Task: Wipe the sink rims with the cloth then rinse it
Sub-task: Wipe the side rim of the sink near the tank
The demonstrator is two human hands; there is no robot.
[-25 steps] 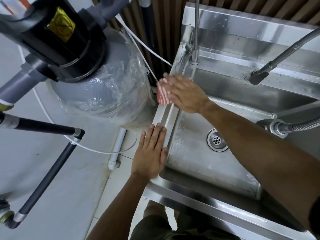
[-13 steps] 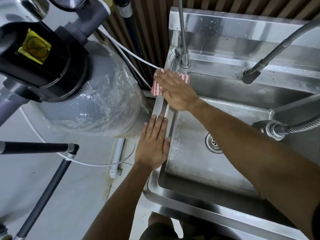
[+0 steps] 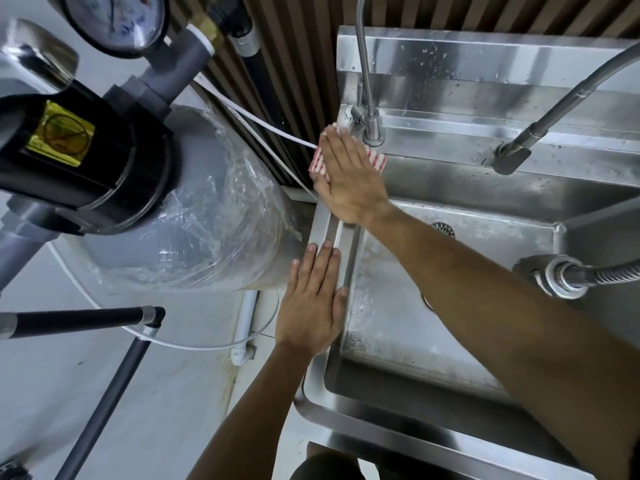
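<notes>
A steel sink [image 3: 415, 434] fills the right side of the head view. My right hand [image 3: 346, 178] presses a red-and-white striped cloth [image 3: 375, 159] flat onto the sink's far left corner, just below the base of a thin faucet [image 3: 371, 129]. Its fingers are straight, and most of the cloth is hidden under the palm. Flat on the left rim [image 3: 323, 220] nearer to me rests my left hand [image 3: 313, 303], fingers straight and together, holding nothing.
A grey tank wrapped in clear plastic [image 3: 194, 216] stands close against the sink's left side, with a black valve head [image 3: 79, 161] and a pressure gauge [image 3: 117, 19] above. A spray hose nozzle [image 3: 512, 157] hangs over the basin. Another hose fitting [image 3: 554, 275] juts in from the right. The drain [image 3: 443, 228] shows behind my forearm.
My right hand has slid the cloth along the left rim away from me, up to the far corner by the faucet base. My left hand has stayed on the rim.
</notes>
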